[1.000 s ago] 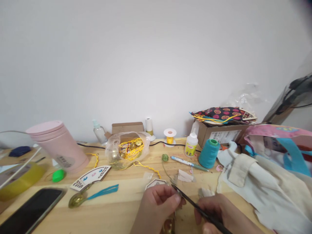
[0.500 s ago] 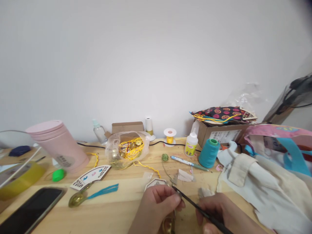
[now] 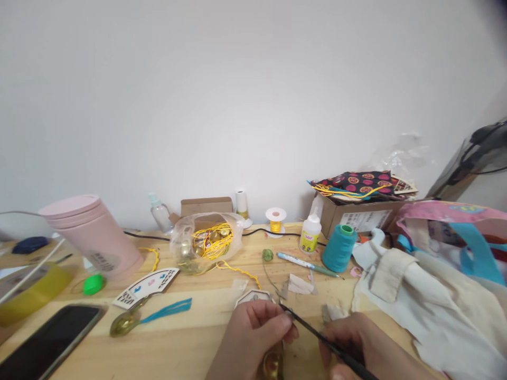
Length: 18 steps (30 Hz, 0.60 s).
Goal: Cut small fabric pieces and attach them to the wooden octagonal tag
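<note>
My left hand (image 3: 257,335) is closed in a pinch over a white octagonal plaque (image 3: 253,296) with a dark outline, covering most of it. A yellow cord (image 3: 247,276) runs to the plaque's top edge. Below my left hand a brass bell (image 3: 273,364) shows in part. My right hand (image 3: 356,338) is wrapped round slim black tweezers (image 3: 317,333). Their narrow tip reaches my left thumb and fingertips; whether anything small sits between them I cannot tell. Just beyond my right fingers lies a crumpled whitish scrap (image 3: 335,312).
Behind my hands stand a glue bottle (image 3: 310,235), a teal thread cone (image 3: 339,248) and a pen (image 3: 295,259). A plastic bag of bells and cords (image 3: 208,240) lies left of them. Further left are a fan-shaped plaque (image 3: 146,287), a phone (image 3: 51,340) and a pink tumbler (image 3: 93,232). Pale cloth (image 3: 439,301) covers the right.
Both hands and the black tweezers keep almost the same position. The whole view has shifted very slightly.
</note>
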Available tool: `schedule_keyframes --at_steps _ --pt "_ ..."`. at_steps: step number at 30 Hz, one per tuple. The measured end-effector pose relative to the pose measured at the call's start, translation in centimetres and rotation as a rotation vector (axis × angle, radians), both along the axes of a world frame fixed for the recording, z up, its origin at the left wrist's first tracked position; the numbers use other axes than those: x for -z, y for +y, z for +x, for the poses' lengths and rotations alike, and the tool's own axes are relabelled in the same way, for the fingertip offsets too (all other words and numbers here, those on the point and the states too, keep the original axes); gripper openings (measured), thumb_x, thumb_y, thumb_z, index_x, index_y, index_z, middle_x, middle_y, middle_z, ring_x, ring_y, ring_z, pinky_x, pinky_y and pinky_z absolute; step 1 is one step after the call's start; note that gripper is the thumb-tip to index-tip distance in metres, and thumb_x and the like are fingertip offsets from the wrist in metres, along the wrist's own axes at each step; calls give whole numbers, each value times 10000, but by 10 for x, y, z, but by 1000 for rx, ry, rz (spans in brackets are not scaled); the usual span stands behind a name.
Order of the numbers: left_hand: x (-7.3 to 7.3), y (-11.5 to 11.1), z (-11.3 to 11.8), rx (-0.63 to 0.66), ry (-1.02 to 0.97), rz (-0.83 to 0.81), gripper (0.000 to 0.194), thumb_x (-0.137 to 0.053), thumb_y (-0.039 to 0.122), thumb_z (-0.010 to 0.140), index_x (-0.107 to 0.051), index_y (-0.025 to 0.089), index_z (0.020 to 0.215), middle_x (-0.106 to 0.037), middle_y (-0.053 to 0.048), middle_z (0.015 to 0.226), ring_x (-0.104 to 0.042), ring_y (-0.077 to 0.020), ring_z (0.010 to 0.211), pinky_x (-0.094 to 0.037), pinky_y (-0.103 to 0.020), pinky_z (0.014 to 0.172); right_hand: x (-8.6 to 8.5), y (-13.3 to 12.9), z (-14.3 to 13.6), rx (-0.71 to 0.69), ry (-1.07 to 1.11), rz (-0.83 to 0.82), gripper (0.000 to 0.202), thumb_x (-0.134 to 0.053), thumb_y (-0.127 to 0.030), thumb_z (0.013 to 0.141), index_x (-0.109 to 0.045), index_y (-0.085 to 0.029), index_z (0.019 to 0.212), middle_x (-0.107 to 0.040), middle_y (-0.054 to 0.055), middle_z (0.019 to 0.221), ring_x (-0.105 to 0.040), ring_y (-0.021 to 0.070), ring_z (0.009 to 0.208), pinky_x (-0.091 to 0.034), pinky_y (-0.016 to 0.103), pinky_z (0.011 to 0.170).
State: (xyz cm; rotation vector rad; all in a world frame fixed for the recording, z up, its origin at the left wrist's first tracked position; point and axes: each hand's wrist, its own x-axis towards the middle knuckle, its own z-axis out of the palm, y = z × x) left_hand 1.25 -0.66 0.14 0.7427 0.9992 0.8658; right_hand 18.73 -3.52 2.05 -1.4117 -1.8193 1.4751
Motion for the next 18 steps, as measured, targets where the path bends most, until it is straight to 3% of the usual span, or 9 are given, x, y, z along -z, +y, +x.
schedule_keyframes --at_steps 18 --pt "-5 -2 2 -36 -28 -3 166 -756 240 522 -645 117 527 -639 -27 510 -549 -114 506 -392 -211 514 0 -3 3 17 -21 32 679 -429 -790 549 -560 -131 644 -343 -44 542 -286 102 509 -177 227 429"
